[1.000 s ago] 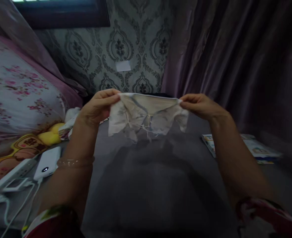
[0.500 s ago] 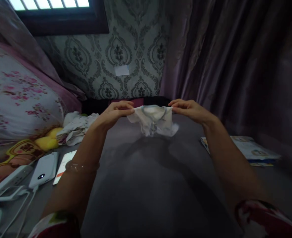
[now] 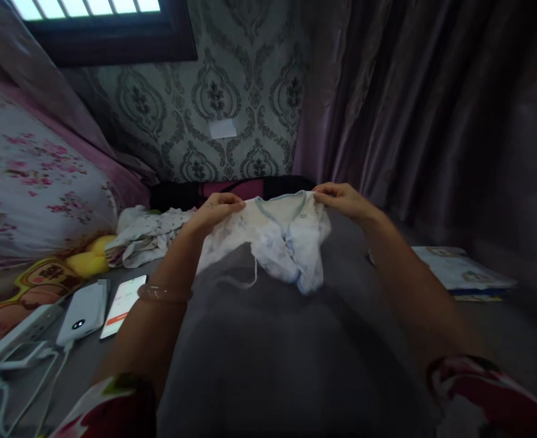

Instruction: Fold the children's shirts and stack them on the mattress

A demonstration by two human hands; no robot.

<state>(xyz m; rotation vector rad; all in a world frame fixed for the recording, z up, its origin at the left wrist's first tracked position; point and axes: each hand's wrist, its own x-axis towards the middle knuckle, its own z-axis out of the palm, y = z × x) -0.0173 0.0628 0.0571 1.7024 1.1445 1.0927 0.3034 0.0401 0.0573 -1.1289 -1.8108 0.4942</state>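
Observation:
A small white baby shirt [image 3: 287,243] with blue trim at the neck and a faint print hangs between my two hands, over the grey bed sheet [image 3: 268,359]. My left hand [image 3: 220,210] pinches its left shoulder between thumb and fingers. At the other shoulder, my right hand [image 3: 339,199] grips the cloth the same way. The body of the shirt droops and is partly bunched, with one sleeve spread toward the left and a thin tie dangling below it.
To the left lie a crumpled printed cloth [image 3: 145,240], a phone [image 3: 123,307], a white power bank [image 3: 83,313] and a power strip [image 3: 19,337] with cables. Packaged stuff [image 3: 463,267] lies on the right. Curtains [image 3: 387,109] and a patterned wall [image 3: 245,91] stand behind.
The shirt has opened out from a gathered bundle; its front and left sleeve now hang lower and wider. Both hands keep their hold at the shoulders.

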